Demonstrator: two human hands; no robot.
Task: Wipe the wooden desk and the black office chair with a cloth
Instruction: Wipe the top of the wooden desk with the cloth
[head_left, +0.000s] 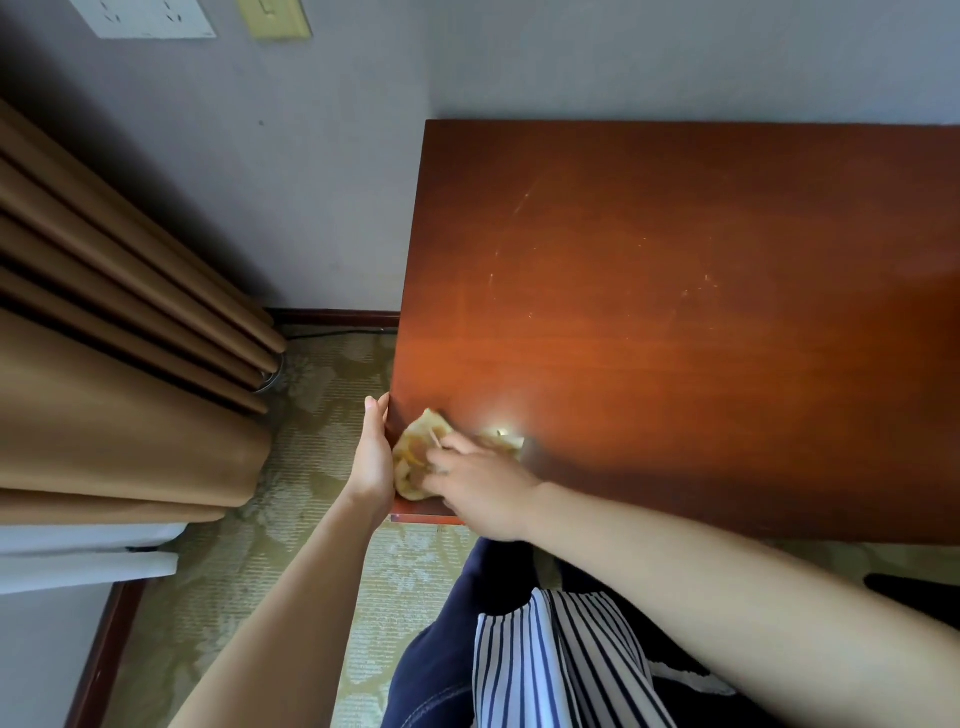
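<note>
- Cloth (415, 460) lies bunched on the desk (675, 286), at its near-left corner.
- Right hand (483, 488) grasps it, fingers curled.
- Left hand (375, 457), fingers straight, rests against the left edge.

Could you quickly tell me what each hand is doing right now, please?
Left hand: open, flat against the wooden desk's left edge.
Right hand: gripping the yellow cloth on the desk.

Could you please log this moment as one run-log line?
step: wiping desk | right hand: grips cloth at near-left corner | left hand: rests flat against left edge
</note>
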